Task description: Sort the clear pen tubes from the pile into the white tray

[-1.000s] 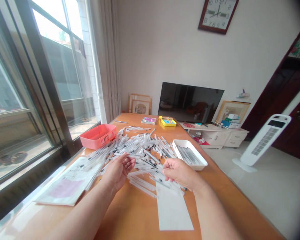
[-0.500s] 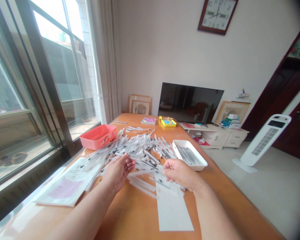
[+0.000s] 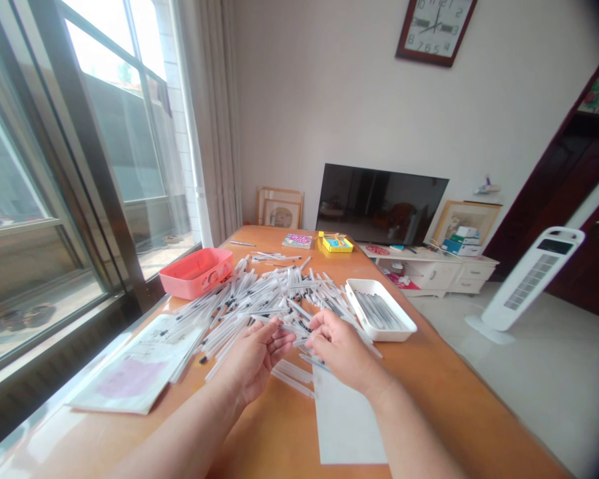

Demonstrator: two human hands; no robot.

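Left hand [image 3: 252,366] half open, palm turned inward, fingertips reaching into pen heap [image 3: 259,299] on wooden table [image 3: 432,372]. Right hand [image 3: 339,349] half curled, fingers facing left hand, also touching pens; any grip unclear. White tray [image 3: 379,309] sitting just beside heap, holding sorted pens.

Clear, glossy plastic is seen in the pen barrels [image 3: 259,293], with black tips. Smooth white plastic is shown by the tray [image 3: 372,283], and a matt coral plastic by the basket [image 3: 194,284]. The tabletop [image 3: 459,406] appears as orange varnished wood, its gloss catching the window light. Matt white paper is seen in the sheet [image 3: 347,426], and pale, softly folded cloth in the curtain [image 3: 212,113]
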